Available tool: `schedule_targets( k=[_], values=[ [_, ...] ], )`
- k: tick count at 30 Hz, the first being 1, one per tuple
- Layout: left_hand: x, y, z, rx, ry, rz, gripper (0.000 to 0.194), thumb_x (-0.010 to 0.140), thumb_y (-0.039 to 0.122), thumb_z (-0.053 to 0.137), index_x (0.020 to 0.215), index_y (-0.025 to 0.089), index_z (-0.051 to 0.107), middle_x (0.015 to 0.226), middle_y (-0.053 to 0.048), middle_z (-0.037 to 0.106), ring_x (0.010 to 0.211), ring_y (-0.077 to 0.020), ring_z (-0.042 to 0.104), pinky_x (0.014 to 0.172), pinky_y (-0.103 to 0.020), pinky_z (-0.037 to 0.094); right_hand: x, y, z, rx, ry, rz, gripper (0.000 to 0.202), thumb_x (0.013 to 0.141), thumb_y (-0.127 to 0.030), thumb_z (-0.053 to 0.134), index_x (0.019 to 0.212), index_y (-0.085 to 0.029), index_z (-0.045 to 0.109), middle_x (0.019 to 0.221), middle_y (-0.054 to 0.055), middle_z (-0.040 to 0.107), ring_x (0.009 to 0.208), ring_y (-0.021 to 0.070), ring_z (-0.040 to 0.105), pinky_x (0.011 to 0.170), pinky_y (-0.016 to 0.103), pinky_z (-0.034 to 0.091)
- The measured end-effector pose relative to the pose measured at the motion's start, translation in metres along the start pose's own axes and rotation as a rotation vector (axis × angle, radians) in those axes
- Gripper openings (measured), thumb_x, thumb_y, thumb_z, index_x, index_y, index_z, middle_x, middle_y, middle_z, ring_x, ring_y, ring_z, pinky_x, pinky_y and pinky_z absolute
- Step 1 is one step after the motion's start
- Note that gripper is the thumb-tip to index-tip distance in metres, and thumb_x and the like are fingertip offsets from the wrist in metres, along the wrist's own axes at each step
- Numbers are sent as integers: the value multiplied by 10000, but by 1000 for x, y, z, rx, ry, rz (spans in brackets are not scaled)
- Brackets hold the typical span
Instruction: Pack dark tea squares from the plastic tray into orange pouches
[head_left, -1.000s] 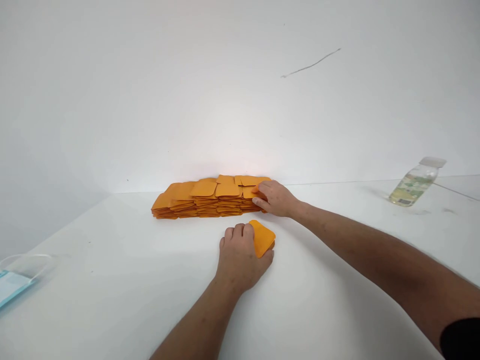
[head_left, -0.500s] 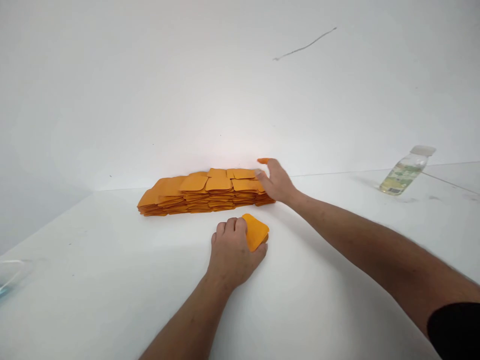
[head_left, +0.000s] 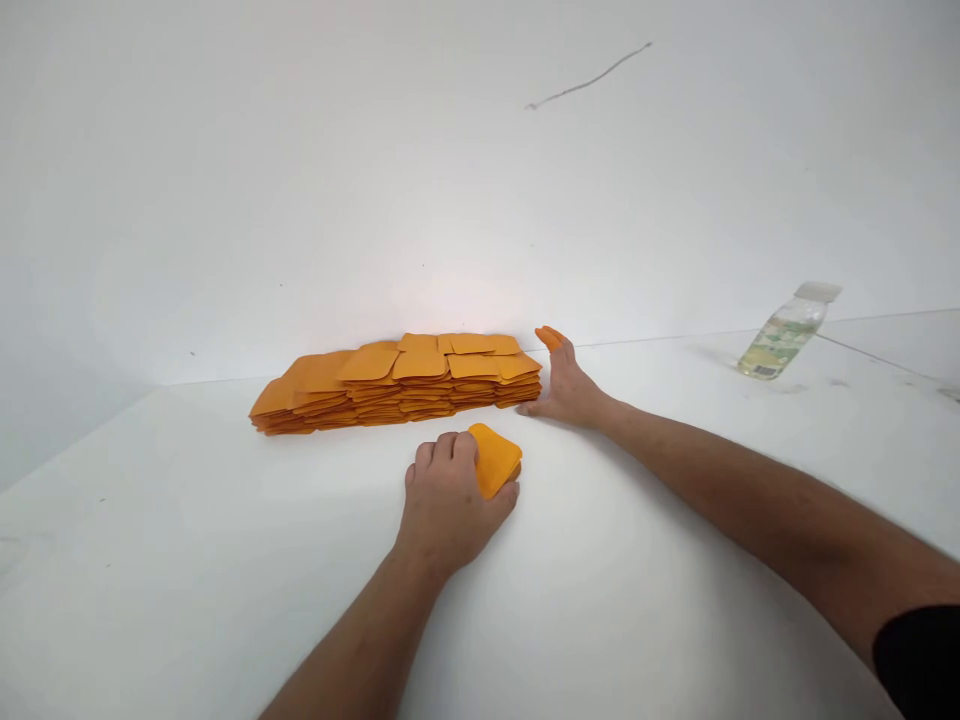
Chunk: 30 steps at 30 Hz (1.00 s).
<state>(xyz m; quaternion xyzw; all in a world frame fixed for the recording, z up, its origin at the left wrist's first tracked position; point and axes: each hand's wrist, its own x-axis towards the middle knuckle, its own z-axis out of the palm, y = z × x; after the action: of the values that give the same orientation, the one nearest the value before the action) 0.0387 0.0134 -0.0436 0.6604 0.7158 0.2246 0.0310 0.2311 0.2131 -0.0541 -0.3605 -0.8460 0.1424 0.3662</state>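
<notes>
Orange flat pieces lie in a long row of overlapping stacks (head_left: 420, 375) on the white table, against the wall. In front of the row, my left hand (head_left: 446, 500) is closed around a small stack of orange pieces (head_left: 496, 460), thumb on its near right side. My right hand (head_left: 566, 385) is at the right end of the row, its thumb low by the stack edge and its fingers raised and apart. Its fingertips look orange, and nothing is seen held in it.
At the right stands a clear bottle (head_left: 784, 335) with yellowish liquid and a pale cap, appearing tilted. A white wall (head_left: 337, 180) with a thin dark line rises behind the table (head_left: 600, 600). A faint clear object is cut off at the left edge.
My right hand has moved off the top of the row to its right end, thumb lowered. My left hand keeps its hold on the small stack. The view has shifted slightly right.
</notes>
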Motion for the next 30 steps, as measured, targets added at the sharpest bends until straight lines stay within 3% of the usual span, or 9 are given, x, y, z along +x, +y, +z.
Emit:
schedule_targets(
  k=[10, 16, 18, 21, 23, 27, 30],
  values=[
    [1, -1, -2, -7, -15, -9, 345, 826, 488, 667, 995, 224, 521, 1092, -130, 672, 1103, -376, 591, 904, -505, 496, 12, -3, 13, 0, -70, 46, 1207, 699, -502, 911, 1635, -248, 192, 1630, 218, 275, 1491, 424, 411, 1140, 619, 488],
    [2, -2, -2, -19, -24, -12, 332, 827, 497, 651, 979, 236, 513, 1096, -127, 672, 1095, -373, 589, 890, -501, 493, 12, 0, 14, 38, -66, 37, 1266, 668, -539, 938, 1644, -220, 198, 1612, 227, 326, 1507, 418, 390, 1179, 593, 455],
    [2, -1, -3, -20, -24, -21, 314, 828, 472, 656, 976, 235, 511, 1105, -126, 671, 1089, -365, 587, 893, -497, 492, 13, 1, 14, 48, -53, 22, 1156, 744, -545, 900, 1640, -217, 247, 1615, 217, 360, 1477, 413, 431, 1157, 595, 468],
    [2, 2, -5, -24, -29, -30, 305, 826, 457, 662, 970, 234, 511, 1111, -121, 669, 1082, -356, 583, 899, -493, 490, 14, -1, 16, 44, -45, -4, 731, 941, -463, 759, 1557, -225, 447, 1583, 164, 468, 1388, 379, 532, 1105, 608, 494],
    [1, 2, -5, -27, -36, -35, 304, 831, 461, 657, 968, 233, 510, 1109, -119, 667, 1085, -356, 580, 903, -495, 489, 14, -3, 18, 33, -46, -13, 533, 1005, -404, 697, 1483, -222, 547, 1550, 138, 525, 1345, 351, 575, 1088, 599, 508],
    [0, 2, -6, -31, -44, -43, 309, 832, 463, 658, 972, 232, 506, 1120, -123, 662, 1100, -360, 575, 910, -500, 485, 11, -8, 21, 12, -51, 4, 495, 1013, -386, 694, 1463, -222, 571, 1548, 135, 534, 1322, 336, 594, 1071, 580, 527],
    [0, 2, -5, -33, -45, -42, 306, 830, 456, 664, 965, 236, 500, 1119, -117, 661, 1092, -351, 581, 909, -493, 486, 9, -11, 21, 11, -62, 18, 597, 978, -435, 725, 1500, -226, 524, 1592, 153, 477, 1341, 355, 576, 1081, 591, 517]
  ],
)
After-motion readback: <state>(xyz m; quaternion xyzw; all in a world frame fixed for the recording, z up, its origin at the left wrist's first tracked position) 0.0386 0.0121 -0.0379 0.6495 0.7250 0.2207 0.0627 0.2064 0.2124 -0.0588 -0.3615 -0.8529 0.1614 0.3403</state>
